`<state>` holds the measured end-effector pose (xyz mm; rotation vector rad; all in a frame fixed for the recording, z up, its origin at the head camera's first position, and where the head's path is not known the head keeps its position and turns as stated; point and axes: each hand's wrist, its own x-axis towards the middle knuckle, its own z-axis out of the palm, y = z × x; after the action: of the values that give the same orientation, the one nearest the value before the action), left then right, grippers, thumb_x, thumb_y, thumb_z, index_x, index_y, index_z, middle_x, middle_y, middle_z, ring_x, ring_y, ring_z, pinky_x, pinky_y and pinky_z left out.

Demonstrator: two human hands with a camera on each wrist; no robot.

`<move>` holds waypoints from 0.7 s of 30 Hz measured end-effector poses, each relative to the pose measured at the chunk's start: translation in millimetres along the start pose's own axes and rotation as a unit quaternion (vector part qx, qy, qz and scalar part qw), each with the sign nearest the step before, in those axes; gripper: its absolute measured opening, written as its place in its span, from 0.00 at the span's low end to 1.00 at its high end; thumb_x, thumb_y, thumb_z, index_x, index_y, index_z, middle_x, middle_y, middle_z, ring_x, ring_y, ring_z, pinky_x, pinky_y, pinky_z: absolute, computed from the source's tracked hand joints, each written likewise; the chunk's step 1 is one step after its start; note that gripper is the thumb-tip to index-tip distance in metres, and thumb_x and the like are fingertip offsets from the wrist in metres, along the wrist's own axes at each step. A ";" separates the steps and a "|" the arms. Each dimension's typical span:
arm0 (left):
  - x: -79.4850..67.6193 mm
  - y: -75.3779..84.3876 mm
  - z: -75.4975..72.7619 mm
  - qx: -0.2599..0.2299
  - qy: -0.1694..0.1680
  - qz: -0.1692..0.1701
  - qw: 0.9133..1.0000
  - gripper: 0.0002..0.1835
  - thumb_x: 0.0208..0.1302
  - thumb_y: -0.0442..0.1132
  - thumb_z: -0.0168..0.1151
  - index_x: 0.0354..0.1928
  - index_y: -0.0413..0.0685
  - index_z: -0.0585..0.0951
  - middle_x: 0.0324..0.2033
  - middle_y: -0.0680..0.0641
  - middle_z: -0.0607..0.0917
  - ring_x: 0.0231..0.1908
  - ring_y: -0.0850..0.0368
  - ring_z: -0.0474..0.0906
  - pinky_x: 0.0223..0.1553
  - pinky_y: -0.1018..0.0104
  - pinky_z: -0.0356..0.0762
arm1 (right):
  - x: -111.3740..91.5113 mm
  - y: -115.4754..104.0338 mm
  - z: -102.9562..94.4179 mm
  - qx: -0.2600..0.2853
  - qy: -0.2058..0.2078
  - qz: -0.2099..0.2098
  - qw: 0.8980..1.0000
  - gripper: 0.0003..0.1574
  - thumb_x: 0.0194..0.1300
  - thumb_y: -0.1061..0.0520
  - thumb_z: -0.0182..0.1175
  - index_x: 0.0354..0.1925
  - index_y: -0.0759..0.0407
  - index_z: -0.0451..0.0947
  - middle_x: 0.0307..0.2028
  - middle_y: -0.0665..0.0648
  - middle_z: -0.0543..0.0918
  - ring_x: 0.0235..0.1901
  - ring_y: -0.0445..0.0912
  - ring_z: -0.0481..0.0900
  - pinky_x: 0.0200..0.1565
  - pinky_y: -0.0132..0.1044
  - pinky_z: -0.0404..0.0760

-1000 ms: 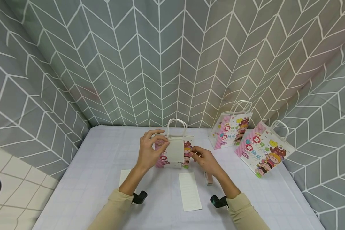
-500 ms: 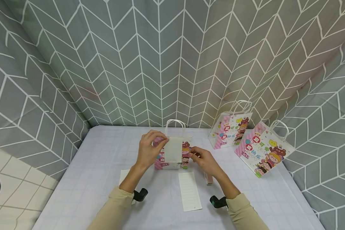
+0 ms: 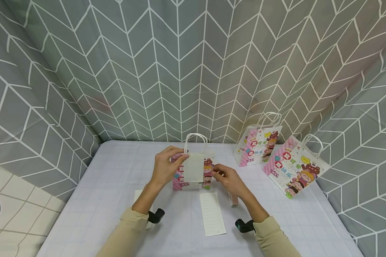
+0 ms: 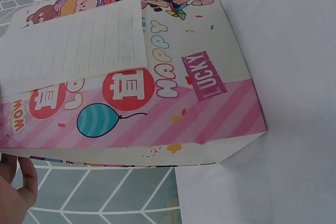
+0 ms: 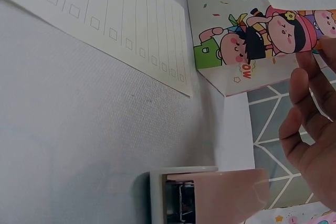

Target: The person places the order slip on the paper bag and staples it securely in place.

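The left hand pinches the top-left corner of a lined sheet between thumb and finger, at the mouth of a cartoon-printed paper gift bag (whether the bag's rim is in that pinch too, I cannot tell). The right hand grips the same bag by its right side, thumb in front. The bag is held roughly upright past the middle of the white-covered worktop, towards the far edge; the sheet lies flat against its front and hides the centre of the print.

Grey curtains with white chevron lines wall in the far edge and both sides, and white tiles show beyond the left edge.

A second ago the left thumb and forefinger stood apart; now they have closed on the corner, and the bag sits slightly further left. The right hand's hold looks unchanged.

A loose lined sheet lies towards the near edge, a pink stapler just beside it, partly behind the right hand. The left forearm crosses another paper. A second gift bag stands by the far right corner; a third gift bag leans near the right edge.
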<state>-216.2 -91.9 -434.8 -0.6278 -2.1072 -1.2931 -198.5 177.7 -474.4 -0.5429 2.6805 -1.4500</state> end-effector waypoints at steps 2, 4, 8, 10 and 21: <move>0.7 0.4 -0.8 0.001 -0.003 0.001 1.000 0.11 0.56 0.39 0.77 0.40 0.43 0.90 0.35 0.51 0.88 0.33 0.59 0.83 0.34 0.64 0.78 | -0.1 0.0 0.1 0.002 0.000 -0.001 1.000 0.11 0.74 0.51 0.59 0.48 0.54 0.81 0.40 0.60 0.84 0.34 0.50 0.80 0.34 0.36 0.77; 2.1 1.1 -1.9 0.001 -0.008 0.003 1.000 0.11 0.56 0.39 0.77 0.39 0.43 0.90 0.34 0.50 0.88 0.31 0.59 0.82 0.32 0.64 0.78 | 0.0 -0.4 0.1 0.001 -0.001 -0.001 1.000 0.11 0.74 0.50 0.59 0.47 0.53 0.81 0.40 0.58 0.84 0.35 0.51 0.80 0.35 0.36 0.77; 4.8 1.7 -4.9 0.004 -0.027 0.002 1.000 0.09 0.56 0.38 0.77 0.38 0.42 0.90 0.34 0.50 0.88 0.33 0.58 0.83 0.33 0.64 0.80 | 0.6 -1.9 0.0 -0.004 0.003 0.007 1.000 0.13 0.74 0.47 0.59 0.47 0.52 0.81 0.39 0.55 0.84 0.36 0.47 0.78 0.38 0.38 0.78; 6.2 2.3 -6.3 0.001 -0.040 -0.004 0.999 0.09 0.57 0.38 0.76 0.39 0.42 0.90 0.34 0.50 0.88 0.35 0.57 0.83 0.34 0.64 0.80 | 1.4 -3.3 0.2 -0.011 0.015 0.009 1.000 0.13 0.73 0.46 0.60 0.47 0.53 0.82 0.39 0.51 0.84 0.37 0.46 0.77 0.40 0.39 0.77; 9.9 4.0 -9.9 -0.008 -0.065 -0.003 0.998 0.09 0.59 0.38 0.74 0.40 0.42 0.90 0.34 0.50 0.88 0.35 0.57 0.83 0.34 0.63 0.81 | 12.9 -29.6 3.7 0.010 0.204 -0.087 0.975 0.25 0.68 0.51 0.66 0.60 0.52 0.73 0.56 0.57 0.74 0.51 0.53 0.67 0.48 0.52 0.68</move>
<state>-218.5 -98.3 -421.9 -0.7303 -2.2064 -1.3064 -201.5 155.7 -450.6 -0.5417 2.9823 -1.8117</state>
